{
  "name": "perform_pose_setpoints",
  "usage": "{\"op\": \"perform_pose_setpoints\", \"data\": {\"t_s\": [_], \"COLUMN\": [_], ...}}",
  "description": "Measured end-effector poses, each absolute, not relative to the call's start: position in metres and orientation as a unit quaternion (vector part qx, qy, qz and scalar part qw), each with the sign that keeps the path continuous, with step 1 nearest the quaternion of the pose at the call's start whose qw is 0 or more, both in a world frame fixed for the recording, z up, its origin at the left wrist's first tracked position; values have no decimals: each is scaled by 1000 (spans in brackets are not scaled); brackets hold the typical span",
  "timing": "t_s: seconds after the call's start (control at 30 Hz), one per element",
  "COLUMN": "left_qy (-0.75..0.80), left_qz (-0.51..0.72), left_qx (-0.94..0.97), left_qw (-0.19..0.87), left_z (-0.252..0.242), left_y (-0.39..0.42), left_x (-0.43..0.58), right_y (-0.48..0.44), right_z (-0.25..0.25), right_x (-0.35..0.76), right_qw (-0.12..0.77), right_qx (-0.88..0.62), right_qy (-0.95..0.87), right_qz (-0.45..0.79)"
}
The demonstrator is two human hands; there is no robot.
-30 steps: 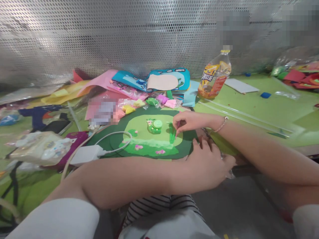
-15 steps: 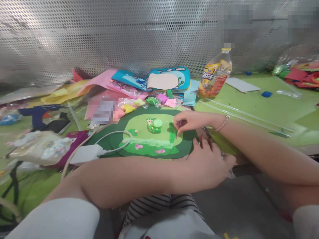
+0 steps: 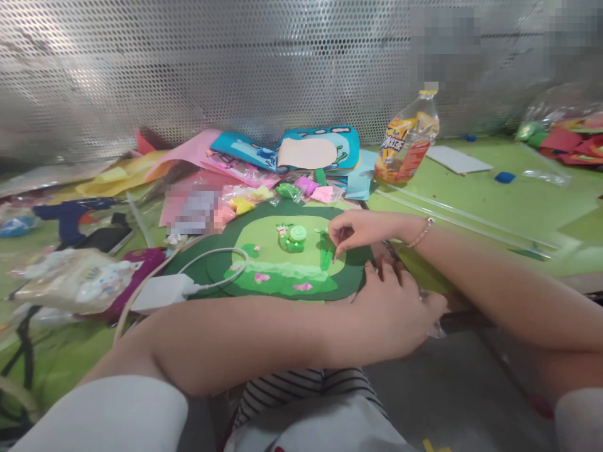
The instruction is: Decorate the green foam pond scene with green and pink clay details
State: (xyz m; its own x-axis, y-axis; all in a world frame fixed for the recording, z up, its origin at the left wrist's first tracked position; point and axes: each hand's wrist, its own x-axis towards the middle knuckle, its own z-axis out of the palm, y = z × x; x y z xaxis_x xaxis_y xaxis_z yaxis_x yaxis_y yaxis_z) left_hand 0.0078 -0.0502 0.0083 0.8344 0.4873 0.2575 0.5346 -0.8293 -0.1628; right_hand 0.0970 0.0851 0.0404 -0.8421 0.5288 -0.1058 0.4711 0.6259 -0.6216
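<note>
A dark green oval board [image 3: 351, 279] lies in front of me, with a light green clay patch and a small green clay figure [image 3: 294, 238] in its middle. My right hand [image 3: 355, 229] hovers over the board's right side, fingers pinched on a thin pink tool [image 3: 337, 243] whose tip touches a strip of green clay [image 3: 326, 254]. My left hand [image 3: 400, 307] rests at the board's right edge near the table front, fingers curled; whether anything is under them is hidden.
A tilted orange drink bottle [image 3: 407, 141] stands behind the board. Bags of coloured clay [image 3: 287, 191] and sheets of coloured foam [image 3: 198, 154] lie at the back. A white charger with its cable [image 3: 162, 292], a phone and a blue glue gun [image 3: 70, 213] are at left.
My right hand has shifted very slightly left along the green clay strip with the pink tool. My left hand has stayed in place.
</note>
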Motion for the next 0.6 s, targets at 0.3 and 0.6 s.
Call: {"op": "perform_pose_setpoints", "data": {"t_s": [0.3,0.6], "left_qy": [-269,-270], "left_qz": [-111,-114], "left_qx": [-949,-948], "left_qw": [122,122], "left_z": [6,6], "left_y": [-51,-51], "left_x": [7,6], "right_y": [88,91], "right_z": [43,42], "right_x": [102,103], "right_qw": [38,39], "right_qx": [-289,-297], "right_qy": [-902,-902], "right_qz": [319,312]}}
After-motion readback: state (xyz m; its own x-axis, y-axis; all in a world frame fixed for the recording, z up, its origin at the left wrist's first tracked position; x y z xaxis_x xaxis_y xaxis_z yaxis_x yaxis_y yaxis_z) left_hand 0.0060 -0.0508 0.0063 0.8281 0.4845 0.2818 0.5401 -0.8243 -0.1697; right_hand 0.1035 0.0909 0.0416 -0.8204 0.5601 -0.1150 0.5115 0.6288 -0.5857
